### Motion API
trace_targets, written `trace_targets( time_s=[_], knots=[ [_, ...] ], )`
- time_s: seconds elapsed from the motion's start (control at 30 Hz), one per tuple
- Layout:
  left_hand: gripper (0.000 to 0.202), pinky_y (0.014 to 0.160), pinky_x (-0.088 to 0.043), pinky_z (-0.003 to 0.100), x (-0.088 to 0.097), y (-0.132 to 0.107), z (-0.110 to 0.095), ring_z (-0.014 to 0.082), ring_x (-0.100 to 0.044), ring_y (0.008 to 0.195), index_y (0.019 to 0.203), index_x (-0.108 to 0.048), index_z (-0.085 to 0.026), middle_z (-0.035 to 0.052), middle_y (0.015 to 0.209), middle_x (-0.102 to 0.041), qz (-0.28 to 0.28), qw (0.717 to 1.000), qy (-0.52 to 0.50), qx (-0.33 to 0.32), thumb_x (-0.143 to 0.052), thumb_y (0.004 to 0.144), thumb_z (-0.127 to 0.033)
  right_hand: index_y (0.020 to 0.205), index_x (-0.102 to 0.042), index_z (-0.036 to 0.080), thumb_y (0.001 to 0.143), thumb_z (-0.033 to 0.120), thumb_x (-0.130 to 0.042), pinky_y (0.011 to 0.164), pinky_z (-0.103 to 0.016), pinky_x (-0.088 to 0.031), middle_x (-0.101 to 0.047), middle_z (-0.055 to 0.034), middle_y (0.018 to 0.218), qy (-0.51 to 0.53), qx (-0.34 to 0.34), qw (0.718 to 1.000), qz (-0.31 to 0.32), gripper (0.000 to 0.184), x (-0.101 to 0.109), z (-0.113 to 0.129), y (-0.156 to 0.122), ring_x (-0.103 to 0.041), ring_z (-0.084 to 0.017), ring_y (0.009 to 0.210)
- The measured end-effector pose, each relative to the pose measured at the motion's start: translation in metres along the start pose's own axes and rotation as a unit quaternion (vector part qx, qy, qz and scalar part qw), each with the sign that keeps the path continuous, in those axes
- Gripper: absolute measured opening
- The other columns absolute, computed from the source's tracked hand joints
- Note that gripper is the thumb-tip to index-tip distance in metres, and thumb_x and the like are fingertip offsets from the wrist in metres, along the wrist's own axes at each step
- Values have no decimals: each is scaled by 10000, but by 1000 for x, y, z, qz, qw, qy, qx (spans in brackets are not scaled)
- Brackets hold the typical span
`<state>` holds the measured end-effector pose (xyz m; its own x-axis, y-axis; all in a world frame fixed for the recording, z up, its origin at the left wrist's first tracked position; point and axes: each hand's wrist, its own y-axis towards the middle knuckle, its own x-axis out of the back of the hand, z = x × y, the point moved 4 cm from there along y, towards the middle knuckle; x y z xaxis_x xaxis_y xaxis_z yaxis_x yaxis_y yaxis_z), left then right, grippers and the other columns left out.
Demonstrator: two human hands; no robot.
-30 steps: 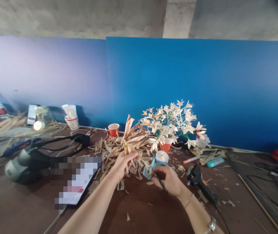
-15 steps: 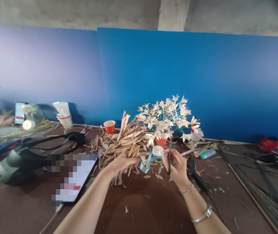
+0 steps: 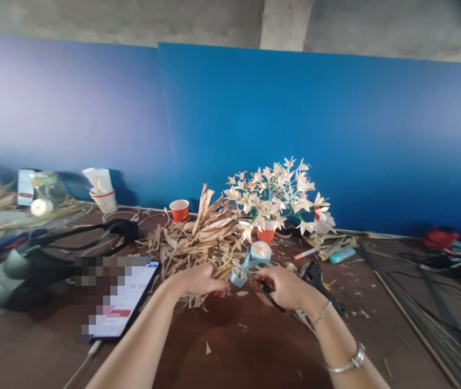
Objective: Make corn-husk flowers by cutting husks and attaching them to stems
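Note:
My left hand hangs over the front of a heap of dried husks. Its fingers are bent and the tips close together; whatever lies between them, if anything, is too small to make out. My right hand is closed around a slim black tool, seemingly scissors, which points down toward the table. Between the hands stand a light-blue tape dispenser and a round white-topped roll. Behind them, pale husk flowers on green stems rise from a red paper cup.
A black glue gun lies right of my right hand, near a turquoise tube. At left are a tablet on a cable and a grey-black device. Another red cup stands behind the husks, before the blue panel.
My right hand has come down and nearer to me, and the black tool has swung from upright to slanting downward. My left hand has drawn slightly back, with its fingers lower.

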<state>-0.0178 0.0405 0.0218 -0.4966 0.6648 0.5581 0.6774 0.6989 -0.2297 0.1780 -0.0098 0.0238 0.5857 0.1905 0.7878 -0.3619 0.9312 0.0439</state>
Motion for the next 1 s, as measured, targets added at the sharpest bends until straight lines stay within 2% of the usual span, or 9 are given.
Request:
trace_targets(
  time_s=[0.1, 0.17, 0.27, 0.43, 0.6, 0.73, 0.8, 0.9, 1.0],
  knots=[
    [288, 646, -406, 228, -1, 0, 0, 205, -604, 713, 670, -687, -187, 18, 723, -692, -3, 999, -37, 11, -570, 661, -450, 781, -580, 162, 646, 193, -542, 525, -179, -367, -607, 9, 681, 94, 16, 995, 30, 144, -4, -1, 3, -509, -111, 589],
    [327, 666, -408, 237, 0, 1, 2, 216, -600, 741, 692, -678, -176, 25, 730, -688, -35, 997, -73, 21, -570, 653, -482, 789, -571, 157, 659, 188, -521, 557, -188, -383, -622, -6, 713, 98, 9, 995, 2, 142, -1, -4, 4, -537, -125, 631],
    [398, 675, -408, 255, 2, 3, 9, 236, -594, 768, 719, -666, -158, 43, 751, -683, -84, 992, -82, 55, -575, 625, -533, 770, -585, 171, 650, 183, -526, 571, -201, -371, -636, -20, 714, 3, -21, 997, -73, 134, 8, -10, 4, -548, -143, 646],
    [443, 692, -400, 267, -1, 10, 15, 240, -588, 773, 719, -664, -158, 48, 767, -669, -55, 995, -44, 67, -566, 606, -575, 761, -601, 200, 651, 201, -535, 541, -210, -322, -631, -8, 668, -120, -28, 988, -98, 129, 10, -13, 4, -524, -139, 591],
    [580, 694, -395, 290, 4, 12, 23, 258, -570, 809, 886, -612, -123, 79, 869, -650, -183, 975, -58, 107, -596, 561, -604, 724, -578, 177, 631, 153, -506, 508, -185, -337, -620, 9, 638, -3, -17, 998, -56, 119, 2, -12, 7, -530, -124, 575],
    [465, 676, -392, 278, -4, 14, 17, 231, -572, 744, 761, -632, -145, 45, 740, -649, -139, 985, -99, 38, -535, 644, -584, 713, -549, 169, 611, 108, -473, 494, -178, -363, -585, 31, 592, 108, -6, 993, -48, 141, -1, -9, 7, -519, -109, 536],
    [428, 671, -391, 270, -9, 15, 17, 225, -572, 745, 730, -631, -155, 36, 722, -648, -117, 987, -109, 32, -541, 652, -567, 719, -549, 162, 607, 95, -468, 517, -178, -386, -584, 31, 610, 151, 5, 987, -46, 153, -4, -6, 8, -526, -107, 554],
    [395, 634, -387, 263, -13, 17, 21, 227, -571, 738, 720, -612, -163, 30, 715, -645, -140, 981, -119, 63, -598, 610, -542, 765, -575, 147, 616, 97, -477, 540, -178, -404, -601, 22, 659, 178, 16, 984, -26, 185, -11, -3, 10, -533, -106, 584],
    [365, 601, -381, 255, -12, 18, 22, 227, -566, 732, 701, -602, -168, 25, 709, -642, -178, 972, -138, 63, -619, 598, -518, 804, -601, 145, 619, 113, -504, 543, -182, -400, -609, 19, 658, 121, 21, 992, -40, 211, -14, -3, 12, -521, -108, 581]
  ],
)
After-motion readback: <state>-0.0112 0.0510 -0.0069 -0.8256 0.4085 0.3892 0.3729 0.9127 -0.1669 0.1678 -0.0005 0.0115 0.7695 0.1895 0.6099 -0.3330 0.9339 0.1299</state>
